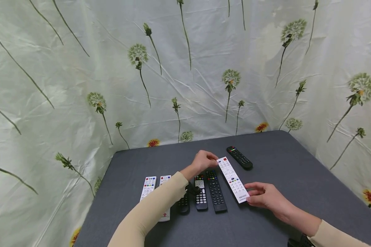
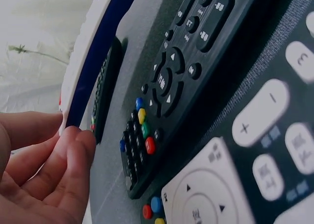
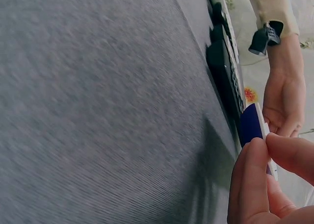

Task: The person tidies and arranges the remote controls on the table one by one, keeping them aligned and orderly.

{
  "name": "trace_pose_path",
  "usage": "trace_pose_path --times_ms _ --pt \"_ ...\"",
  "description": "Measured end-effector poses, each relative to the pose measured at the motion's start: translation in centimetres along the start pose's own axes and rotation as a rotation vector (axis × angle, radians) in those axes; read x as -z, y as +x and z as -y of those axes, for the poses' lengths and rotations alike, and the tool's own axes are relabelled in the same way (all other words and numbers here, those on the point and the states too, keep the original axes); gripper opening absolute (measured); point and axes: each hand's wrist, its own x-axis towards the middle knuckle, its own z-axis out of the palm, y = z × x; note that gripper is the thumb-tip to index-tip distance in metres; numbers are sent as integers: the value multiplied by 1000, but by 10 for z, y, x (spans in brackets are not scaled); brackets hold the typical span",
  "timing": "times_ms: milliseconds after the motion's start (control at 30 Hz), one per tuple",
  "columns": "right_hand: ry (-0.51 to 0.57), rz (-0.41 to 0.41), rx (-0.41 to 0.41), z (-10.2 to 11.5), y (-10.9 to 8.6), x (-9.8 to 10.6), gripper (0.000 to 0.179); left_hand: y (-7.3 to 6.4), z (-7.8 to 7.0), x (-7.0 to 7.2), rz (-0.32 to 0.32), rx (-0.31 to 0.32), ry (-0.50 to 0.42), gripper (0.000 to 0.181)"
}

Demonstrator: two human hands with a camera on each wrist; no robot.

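Both hands hold one white remote control (image 1: 233, 179) with a dark blue underside, slanted above the dark table. My left hand (image 1: 204, 160) pinches its far end, thumb on one face and fingertips on the other, as the left wrist view shows. The near end is pinched between thumb and fingers of my right hand (image 1: 264, 197). Just left of it lies a long black remote (image 1: 216, 192). Beside that is a black remote with a light grey upper panel (image 1: 201, 193). Another black remote (image 1: 239, 157) lies beyond, to the right of the far end.
Two white remotes, a left one (image 1: 148, 186) and a second (image 1: 165, 179), lie at the left, the second partly behind the left sleeve. A black remote (image 1: 183, 204) shows beside the left wrist. A flower-printed curtain (image 1: 185, 85) borders the dark grey table (image 1: 296, 171).
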Motion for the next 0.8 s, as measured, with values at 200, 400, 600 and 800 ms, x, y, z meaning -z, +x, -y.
trace_pose_path --times_ms 200,400,600,800 --pt "-39 -10 -18 -6 -4 -4 69 1 0 -4 24 4 70 17" --pt "-63 -4 -10 -14 -5 -8 70 2 2 -7 41 14 145 13" --pt "-96 -28 -8 -18 -4 -11 67 5 6 -9 50 17 159 12" --pt "-121 -29 0 -16 -4 -15 67 6 8 -9 54 20 184 12"
